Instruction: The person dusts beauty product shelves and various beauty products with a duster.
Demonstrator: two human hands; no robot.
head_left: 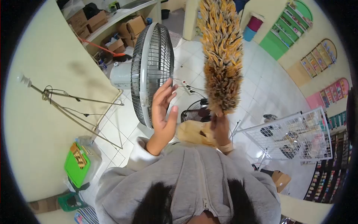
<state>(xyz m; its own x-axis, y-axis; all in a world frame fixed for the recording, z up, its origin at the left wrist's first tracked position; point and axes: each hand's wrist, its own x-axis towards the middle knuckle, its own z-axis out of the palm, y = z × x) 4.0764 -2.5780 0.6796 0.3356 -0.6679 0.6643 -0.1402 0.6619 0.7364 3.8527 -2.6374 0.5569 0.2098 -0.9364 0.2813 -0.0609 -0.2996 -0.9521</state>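
Observation:
A fluffy feather duster (223, 48), yellow, brown and grey, points up and away in front of me. My right hand (220, 128) is wrapped around its lower end, where the handle is hidden by the fingers. My left hand (163, 117) is raised with fingers stretched out, holding nothing. It overlaps the right side of a large fan (144, 74) with a grey rim and dark wire cage. Behind my right wrist lies a tan, bag-like thing (192, 132), partly hidden. A smaller dark fan (194, 112) stands just beyond it.
A white power strip (187, 87) with cables lies on the tiled floor. To the right stands a white wire rack (294, 136); wall shelves (289, 24) line that side. A metal stand (71, 108) and a green-lidded box (77, 164) are left. Cardboard boxes (132, 28) fill the back-left shelving.

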